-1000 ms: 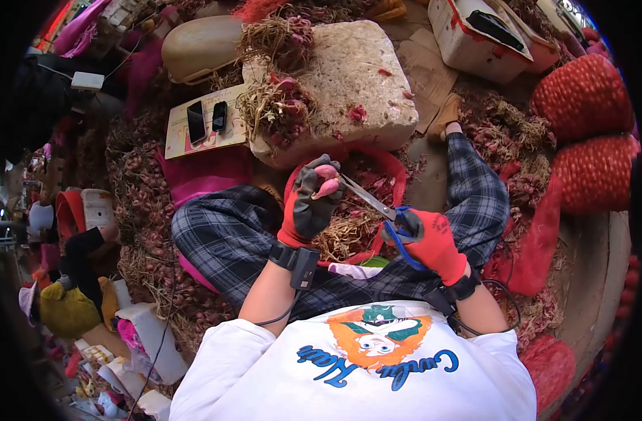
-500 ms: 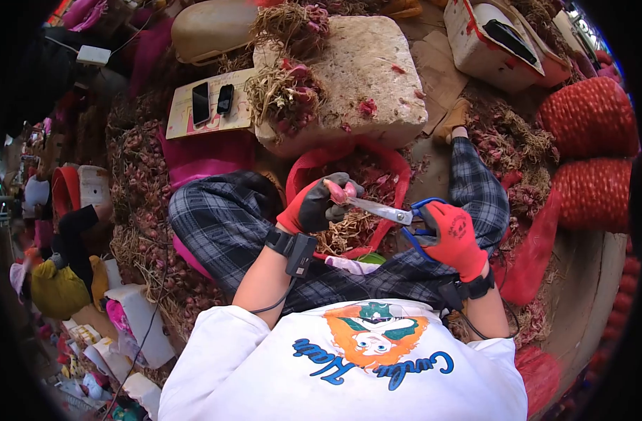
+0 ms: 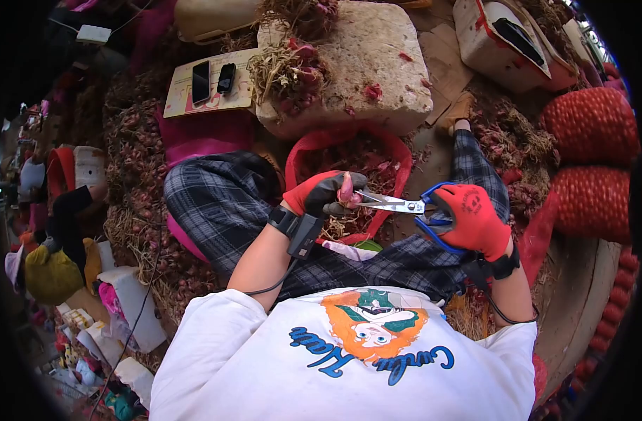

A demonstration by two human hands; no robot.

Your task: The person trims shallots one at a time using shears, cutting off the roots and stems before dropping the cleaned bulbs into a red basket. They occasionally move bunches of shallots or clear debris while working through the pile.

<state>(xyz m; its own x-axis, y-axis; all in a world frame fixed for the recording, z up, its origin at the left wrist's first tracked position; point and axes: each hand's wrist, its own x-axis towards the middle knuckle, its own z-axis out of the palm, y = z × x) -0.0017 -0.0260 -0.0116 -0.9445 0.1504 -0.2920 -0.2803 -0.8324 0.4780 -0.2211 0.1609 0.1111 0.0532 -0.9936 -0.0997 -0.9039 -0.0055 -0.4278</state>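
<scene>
- Parting along their length, in the head view, are the blades of the scissors (image 3: 404, 205) – half a second ago they look nearly together – and they now reach right up to the shallot (image 3: 347, 188).
- This brings the cutting edges to the bulb, so I judge the work to be at the point of a cut; whether the metal bites into it is too small to tell.
- The left hand (image 3: 322, 194) is curled nearly closed, thumb and fingers pinching the shallot, which sits at its three o'clock, right at the fingertips.
- The right hand (image 3: 477, 219) wraps the blue handles, fingers only part-way closed, with the blades pointing to its nine o'clock; the shallot lies that way, just past the blade tips.
- Beneath the bulb and towards its one o'clock runs the red rim (image 3: 406, 165); the pale block (image 3: 366, 67) stands at twelve, farther off.
</scene>
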